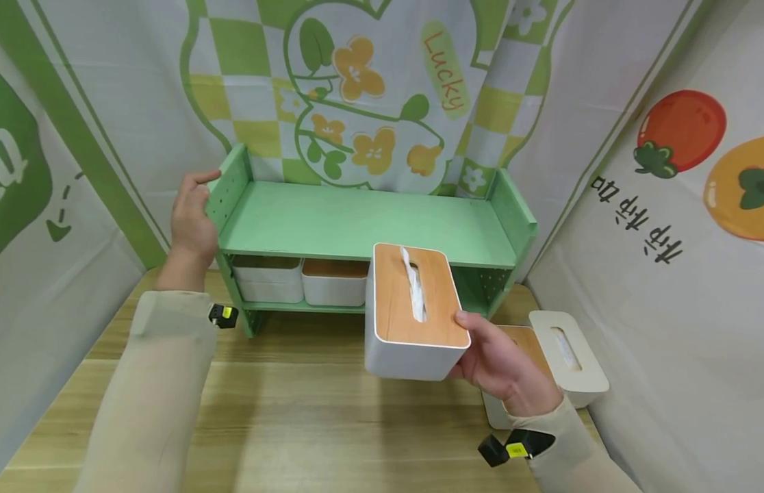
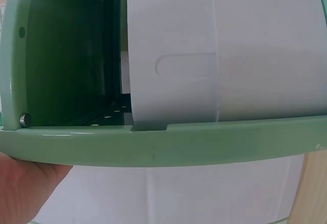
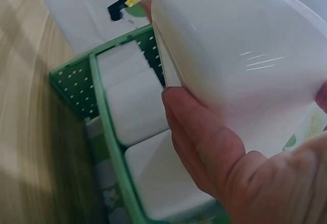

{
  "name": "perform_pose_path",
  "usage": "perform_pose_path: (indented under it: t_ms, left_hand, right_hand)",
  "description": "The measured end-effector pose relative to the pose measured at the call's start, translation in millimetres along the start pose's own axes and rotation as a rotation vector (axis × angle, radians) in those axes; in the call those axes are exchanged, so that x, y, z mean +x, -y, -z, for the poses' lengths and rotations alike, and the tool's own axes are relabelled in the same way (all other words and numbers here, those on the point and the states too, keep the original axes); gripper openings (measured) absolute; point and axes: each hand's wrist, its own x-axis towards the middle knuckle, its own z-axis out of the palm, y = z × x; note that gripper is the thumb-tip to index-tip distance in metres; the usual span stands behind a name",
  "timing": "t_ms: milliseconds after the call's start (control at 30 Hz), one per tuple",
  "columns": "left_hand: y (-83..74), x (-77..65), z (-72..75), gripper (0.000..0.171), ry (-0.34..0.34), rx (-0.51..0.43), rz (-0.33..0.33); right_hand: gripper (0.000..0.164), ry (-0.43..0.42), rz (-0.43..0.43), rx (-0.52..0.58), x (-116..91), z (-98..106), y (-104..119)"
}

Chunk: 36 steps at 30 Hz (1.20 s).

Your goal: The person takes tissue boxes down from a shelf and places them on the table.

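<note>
My right hand (image 1: 502, 359) holds a white tissue box (image 1: 413, 363) with a wood-look lid, its thumb on the lid's edge and its fingers underneath. A white tissue pokes up through the lid's slot. The box is raised in front of the green shelf (image 1: 357, 222), overlapping its right half in the head view. In the right wrist view, the fingers (image 3: 204, 127) spread against the white box. My left hand (image 1: 194, 219) rests against the outer side of the shelf's left panel, a finger at its top edge. White boxes (image 1: 335, 291) with wooden lids stand on the lower shelf.
Right of the shelf, a tissue box with a cream lid (image 1: 594, 363) lies on the wooden table (image 1: 308, 411). Beside it is a wood-lidded box (image 1: 524, 339), partly hidden by my right hand. Printed cloth walls (image 1: 604, 274) enclose the table on the sides and back.
</note>
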Motion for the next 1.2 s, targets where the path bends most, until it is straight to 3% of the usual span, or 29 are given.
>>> perform_pose_path:
  t_ms: [333,733,1200]
  left_hand:
    - [1.9,1.3,0.9,0.051,0.002,0.027,-0.010]
    - [0.0,0.7,-0.4,0.052,-0.007,0.045,-0.020]
    - [-3.1,-0.4,0.8,0.052,0.013,0.025,0.001]
  right_hand:
    - [0.072,-0.081,-0.042,0.008,3,8,-26]
    - [0.076,-0.141,-0.101,-0.143,4,21,-55]
    - [0.074,-0.179,-0.131,-0.124,6,40,-79]
